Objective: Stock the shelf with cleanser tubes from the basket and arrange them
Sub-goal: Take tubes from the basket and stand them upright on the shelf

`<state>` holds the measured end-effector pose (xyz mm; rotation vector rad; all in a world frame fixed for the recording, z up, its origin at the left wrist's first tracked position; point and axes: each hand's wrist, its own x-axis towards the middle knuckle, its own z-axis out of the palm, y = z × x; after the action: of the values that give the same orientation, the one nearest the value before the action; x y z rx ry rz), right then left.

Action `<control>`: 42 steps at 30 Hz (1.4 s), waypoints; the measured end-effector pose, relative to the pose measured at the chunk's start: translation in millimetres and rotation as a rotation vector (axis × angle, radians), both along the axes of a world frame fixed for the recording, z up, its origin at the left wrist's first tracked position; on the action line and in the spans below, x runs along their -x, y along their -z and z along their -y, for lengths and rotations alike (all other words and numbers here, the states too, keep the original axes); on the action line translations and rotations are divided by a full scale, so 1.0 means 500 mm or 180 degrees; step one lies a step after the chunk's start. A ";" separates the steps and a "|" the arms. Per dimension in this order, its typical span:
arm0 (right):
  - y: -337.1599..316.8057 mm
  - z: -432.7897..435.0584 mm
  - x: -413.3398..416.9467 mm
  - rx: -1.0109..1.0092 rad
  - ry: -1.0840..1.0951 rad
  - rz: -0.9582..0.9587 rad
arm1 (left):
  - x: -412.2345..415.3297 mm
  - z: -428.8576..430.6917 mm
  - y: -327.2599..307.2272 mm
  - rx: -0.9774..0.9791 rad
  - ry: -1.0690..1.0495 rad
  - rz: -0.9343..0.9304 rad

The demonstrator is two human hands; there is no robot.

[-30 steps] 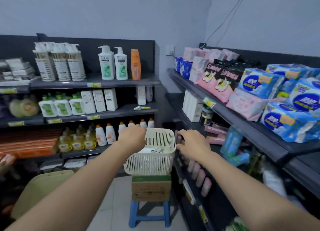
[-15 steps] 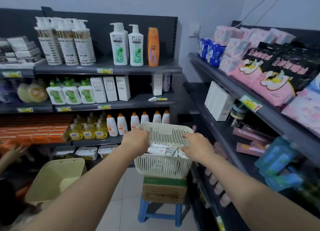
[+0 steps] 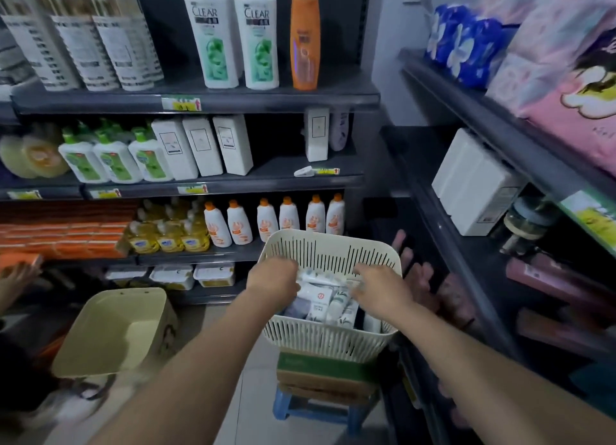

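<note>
A cream slotted basket (image 3: pixel 333 339) stands on a cardboard box atop a blue stool, in the corner between two dark shelf units. Several white cleanser tubes (image 3: pixel 321 299) lie jumbled inside it. My left hand (image 3: pixel 274 278) reaches down into the basket's left side, its fingers hidden among the tubes. From the right, my right hand (image 3: pixel 380 286) has its fingertips on the tubes. Blur hides whether either hand grips one. Pink tubes (image 3: pixel 453 298) stand in a row on the low right shelf beside the basket.
The cardboard box (image 3: pixel 320 374) and blue stool (image 3: pixel 313 409) fill the floor corner. An empty pale yellow bin (image 3: pixel 116 331) sits at lower left, with another person's hand (image 3: pixel 16 276) near it. Bottles and boxes line the left shelves (image 3: pixel 233 98); packs crowd the right shelves (image 3: pixel 473 111).
Both my hands have left the basket's rim and gone down inside among the tubes. The view has moved closer to the shelves and tilted down.
</note>
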<state>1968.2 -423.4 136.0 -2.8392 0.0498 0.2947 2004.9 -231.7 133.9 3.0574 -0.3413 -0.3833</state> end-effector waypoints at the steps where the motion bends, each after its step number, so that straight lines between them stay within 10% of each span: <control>1: 0.015 0.003 -0.015 -0.0012 -0.0010 -0.0053 | -0.014 0.005 0.016 0.0011 0.0006 -0.0050; 29: 0.408 0.059 -0.275 -0.0445 0.0862 -0.1362 | -0.272 0.077 0.450 0.0224 -0.0075 -0.1880; 42: 0.575 0.051 -0.345 -0.1836 0.2829 -0.1578 | -0.262 0.102 0.579 0.1313 -0.1293 -0.2344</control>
<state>2140.5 -448.9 -151.7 -1.8765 1.0820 0.6506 2136.1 -282.7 -155.6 2.2908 0.2082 -1.1659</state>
